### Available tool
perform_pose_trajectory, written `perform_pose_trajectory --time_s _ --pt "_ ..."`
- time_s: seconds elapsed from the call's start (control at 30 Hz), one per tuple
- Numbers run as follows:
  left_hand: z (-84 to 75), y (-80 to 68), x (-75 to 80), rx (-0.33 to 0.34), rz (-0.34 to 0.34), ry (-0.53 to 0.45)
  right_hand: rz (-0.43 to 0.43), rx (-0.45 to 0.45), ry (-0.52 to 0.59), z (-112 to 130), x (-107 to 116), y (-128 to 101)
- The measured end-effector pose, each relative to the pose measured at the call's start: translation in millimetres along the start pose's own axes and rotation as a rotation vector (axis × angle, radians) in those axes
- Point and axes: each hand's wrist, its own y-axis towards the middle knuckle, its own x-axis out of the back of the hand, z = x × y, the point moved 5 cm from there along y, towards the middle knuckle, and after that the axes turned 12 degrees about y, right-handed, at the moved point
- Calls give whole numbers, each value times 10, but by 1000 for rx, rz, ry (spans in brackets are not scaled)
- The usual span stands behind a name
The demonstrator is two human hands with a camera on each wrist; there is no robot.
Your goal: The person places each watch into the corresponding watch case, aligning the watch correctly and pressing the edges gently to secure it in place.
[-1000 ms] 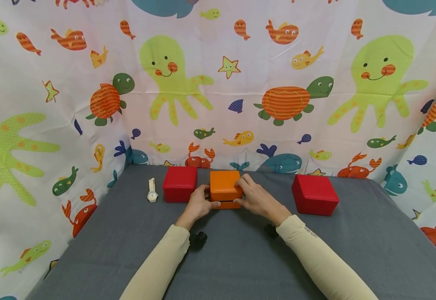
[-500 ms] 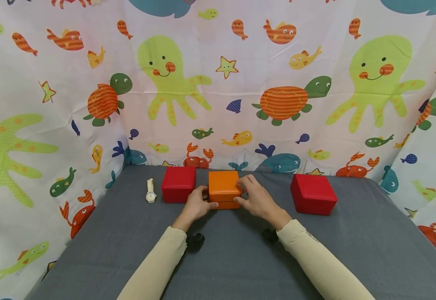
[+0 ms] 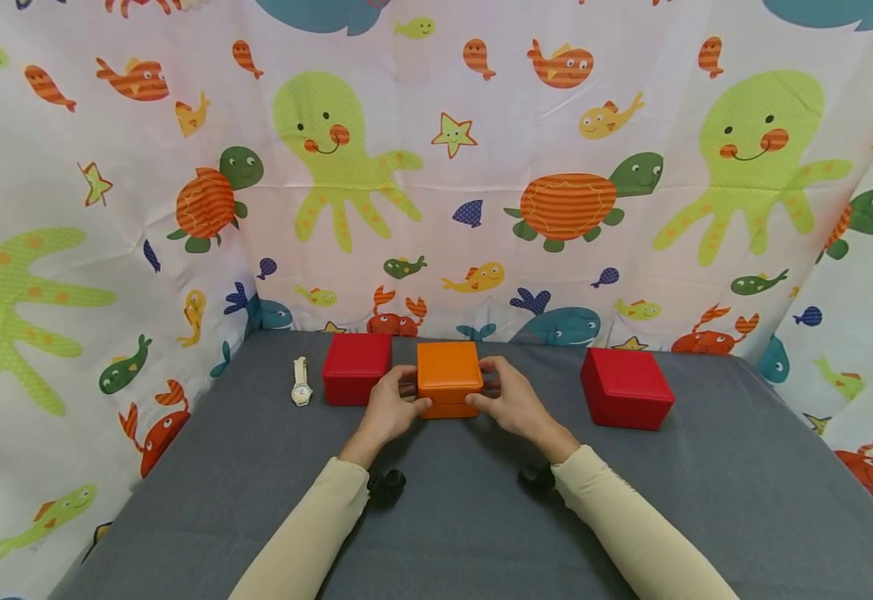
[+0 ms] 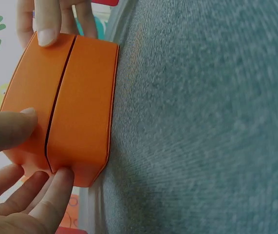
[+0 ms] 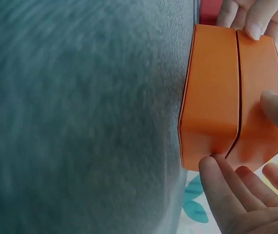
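Observation:
An orange lidded box (image 3: 449, 367) sits upright on the grey cloth towards the back, its lid down on its base with a thin dark seam between. My left hand (image 3: 389, 408) grips its left side, thumb at the front of the lid and fingers along the side. From the right, my right hand (image 3: 514, 404) holds it the same way, thumb on the lid's front. Both wrist views show the box (image 4: 83, 102) close up, with fingertips on its sides near the seam. The inside of the box is hidden.
A red box (image 3: 357, 369) stands just left of my left hand, and another red box (image 3: 626, 388) farther right. At the left lies a cream-strapped wristwatch (image 3: 301, 382). Behind the grey-covered table (image 3: 451, 517) hangs a sea-animal curtain (image 3: 436, 208).
The gap between the orange box's lid and base has narrowed to a thin seam. My right fingers have moved from the lid's top edge to its right side.

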Motion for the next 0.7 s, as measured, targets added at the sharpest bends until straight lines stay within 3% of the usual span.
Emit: perform_pose_trajectory --time_s 0.4,0.7 --pt "-16 -5 11 7 -31 -28 -46 -72 84 -50 -27 6" --pt "-74 70 -46 -30 -27 -42 -81 -91 93 -83 35 -32"
